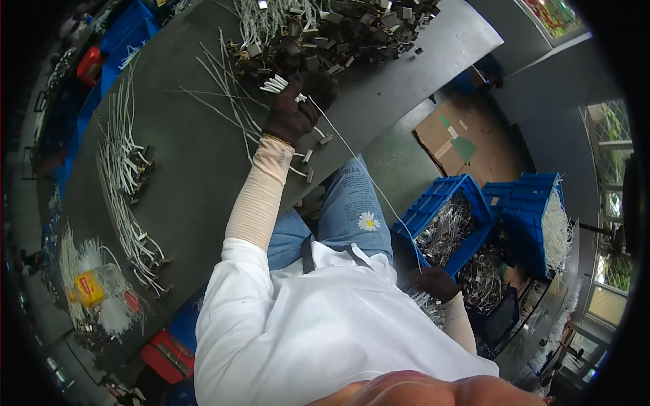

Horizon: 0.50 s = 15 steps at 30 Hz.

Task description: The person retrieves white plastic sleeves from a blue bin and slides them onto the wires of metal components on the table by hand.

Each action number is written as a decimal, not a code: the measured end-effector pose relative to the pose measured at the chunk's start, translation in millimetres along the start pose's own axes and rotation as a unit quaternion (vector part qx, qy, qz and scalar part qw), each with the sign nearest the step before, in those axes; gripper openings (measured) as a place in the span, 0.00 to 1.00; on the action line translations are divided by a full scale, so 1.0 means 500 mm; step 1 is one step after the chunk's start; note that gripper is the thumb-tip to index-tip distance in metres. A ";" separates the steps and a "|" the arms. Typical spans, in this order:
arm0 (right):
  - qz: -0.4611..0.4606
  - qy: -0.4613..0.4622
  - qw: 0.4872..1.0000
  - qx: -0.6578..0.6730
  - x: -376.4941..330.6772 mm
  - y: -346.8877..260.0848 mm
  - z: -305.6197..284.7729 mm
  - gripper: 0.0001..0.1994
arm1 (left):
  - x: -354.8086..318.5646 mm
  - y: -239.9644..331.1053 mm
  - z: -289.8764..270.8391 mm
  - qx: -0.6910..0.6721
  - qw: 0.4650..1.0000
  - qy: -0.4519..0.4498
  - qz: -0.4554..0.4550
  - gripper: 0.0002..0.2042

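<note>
My left hand [298, 108], in a dark brown glove, is closed around several white wires [220, 68] over the grey table. White sleeve ends [274, 84] stick out above its fingers, and small metal-looking end pieces [309, 174] hang below the wrist. A single long white wire [365, 169] stretches taut from beside this hand, across my jeans, down to my right hand [439, 283]. That hand, also dark-gloved, is low at the right by the blue crates. Its fingers are closed at the wire's end; the grip itself is partly hidden.
A heap of small dark parts with wires [345, 34] lies at the table's far edge. Wire bundles [128, 183] and a yellow-labelled plastic bottle [95, 287] are at left. Blue crates [467, 186] of wires stand at right, near flattened cardboard [494, 149]. A red container [166, 358] sits lower left.
</note>
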State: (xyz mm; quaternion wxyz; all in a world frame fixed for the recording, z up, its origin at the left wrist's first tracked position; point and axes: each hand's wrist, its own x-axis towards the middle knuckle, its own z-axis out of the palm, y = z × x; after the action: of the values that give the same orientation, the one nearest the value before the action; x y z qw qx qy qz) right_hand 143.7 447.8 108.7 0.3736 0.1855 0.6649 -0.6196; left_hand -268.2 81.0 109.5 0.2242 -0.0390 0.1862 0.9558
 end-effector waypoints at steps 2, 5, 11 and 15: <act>0.004 -0.007 0.998 0.058 0.011 -0.003 -0.010 0.12 | -0.003 0.050 -0.047 -0.131 0.959 -0.176 -0.178 0.21; -0.001 0.023 1.000 0.006 0.023 0.004 -0.036 0.13 | -0.033 0.051 -0.015 -0.025 0.998 -0.054 -0.034 0.21; -0.065 0.022 0.984 -0.162 0.025 -0.005 -0.063 0.15 | -0.066 0.071 -0.004 -0.059 0.994 -0.088 -0.029 0.23; -0.018 0.047 0.999 0.006 0.011 -0.003 -0.058 0.14 | -0.068 0.073 0.001 -0.068 0.991 -0.117 -0.021 0.23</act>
State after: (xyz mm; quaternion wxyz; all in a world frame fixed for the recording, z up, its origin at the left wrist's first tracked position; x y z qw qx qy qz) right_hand 131.3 474.1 104.2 0.3298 0.2047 0.6810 -0.6209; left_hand -253.7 36.8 127.7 0.2615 0.0539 0.0926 0.9592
